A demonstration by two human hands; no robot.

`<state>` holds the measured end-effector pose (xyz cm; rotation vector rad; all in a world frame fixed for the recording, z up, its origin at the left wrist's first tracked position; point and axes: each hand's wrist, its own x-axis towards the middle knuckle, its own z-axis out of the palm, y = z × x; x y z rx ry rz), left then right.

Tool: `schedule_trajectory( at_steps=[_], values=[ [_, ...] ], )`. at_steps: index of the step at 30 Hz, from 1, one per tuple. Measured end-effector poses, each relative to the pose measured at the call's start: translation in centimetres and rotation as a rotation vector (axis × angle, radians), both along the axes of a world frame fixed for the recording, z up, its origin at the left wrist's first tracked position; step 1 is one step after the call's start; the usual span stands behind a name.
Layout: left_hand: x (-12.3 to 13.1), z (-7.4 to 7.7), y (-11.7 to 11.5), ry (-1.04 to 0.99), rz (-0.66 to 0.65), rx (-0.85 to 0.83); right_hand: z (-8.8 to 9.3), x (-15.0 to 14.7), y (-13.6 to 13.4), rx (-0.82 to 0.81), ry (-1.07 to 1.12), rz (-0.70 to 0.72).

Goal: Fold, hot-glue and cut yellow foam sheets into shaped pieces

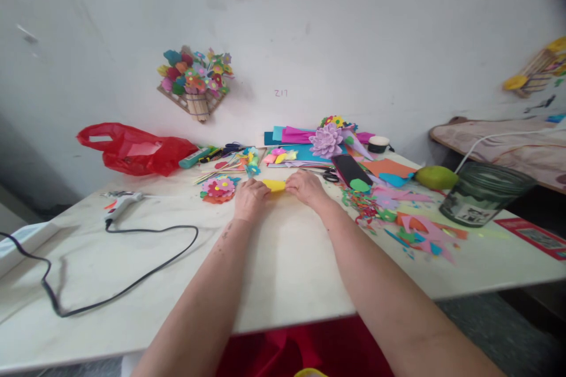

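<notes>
Both my arms reach forward over a white table (274, 271). My left hand (250, 195) and my right hand (306, 187) are curled, each pinching one end of a small yellow foam piece (275, 185) held between them just above the tabletop. A finished foam flower (219, 188) in pink, red and orange lies just left of my left hand. Black scissors (329, 175) and a dark phone (349, 169) lie right of my right hand.
A glue gun (120, 205) with a black cord (132, 283) lies at left, a red plastic bag (137, 148) behind it. Coloured foam sheets (300, 141), a purple foam flower (326, 140), scraps (415, 227), a green fruit (435, 177) and a dark glass jar (481, 193) crowd the right. A flower bouquet (196, 79) hangs on the wall.
</notes>
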<state>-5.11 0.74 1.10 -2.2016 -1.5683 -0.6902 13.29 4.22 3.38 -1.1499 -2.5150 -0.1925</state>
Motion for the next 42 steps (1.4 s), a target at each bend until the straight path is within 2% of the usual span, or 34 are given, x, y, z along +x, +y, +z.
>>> schedule_trajectory(
  at_steps=[3,7,11,13,15,21,25,27,30,33,35,37,40,42],
  values=[
    [-0.2,0.2,-0.2,0.008,0.079,0.031,0.0,0.2,0.0,0.027,0.004,-0.007],
    [-0.4,0.4,-0.4,0.018,0.192,-0.024,-0.1,0.4,0.0,-0.011,-0.029,-0.089],
    [-0.3,0.5,-0.6,-0.024,0.306,-0.074,-0.2,0.4,0.2,-0.018,-0.017,-0.293],
    [-0.2,0.5,-0.6,-0.031,0.329,-0.082,-0.2,0.4,0.3,-0.043,-0.008,-0.407],
    [-0.3,0.5,-0.6,-0.021,0.337,-0.066,-0.2,0.3,0.3,-0.086,-0.018,-0.457],
    [-0.8,0.1,-0.4,-0.024,0.318,-0.005,-0.4,0.4,0.2,-0.089,0.083,-0.392],
    [-1.0,0.0,0.2,-0.120,0.227,0.092,-1.1,0.2,0.7,0.098,0.333,-0.265],
    [-1.2,-0.3,0.7,-0.151,0.169,0.139,-1.4,0.1,0.9,0.155,0.388,-0.229],
    [-1.5,-1.0,1.2,-0.125,0.132,0.046,-1.6,0.1,1.0,0.048,0.281,-0.260],
    [-1.7,-1.6,1.2,-0.049,0.170,-0.182,-1.4,0.1,0.7,-0.092,0.083,-0.336],
    [-1.7,-1.7,1.0,-0.033,0.203,-0.243,-1.1,0.0,0.3,-0.131,-0.022,-0.364],
    [-1.5,-1.4,0.7,-0.034,0.194,-0.189,-0.8,-0.1,0.0,-0.121,-0.075,-0.375],
    [-1.3,-0.9,0.5,-0.015,0.082,-0.074,-0.4,-0.2,-0.3,-0.111,-0.113,-0.391],
    [-1.1,-0.7,0.6,-0.009,0.011,-0.080,-0.1,-0.2,-0.4,-0.132,-0.134,-0.402]
  ],
)
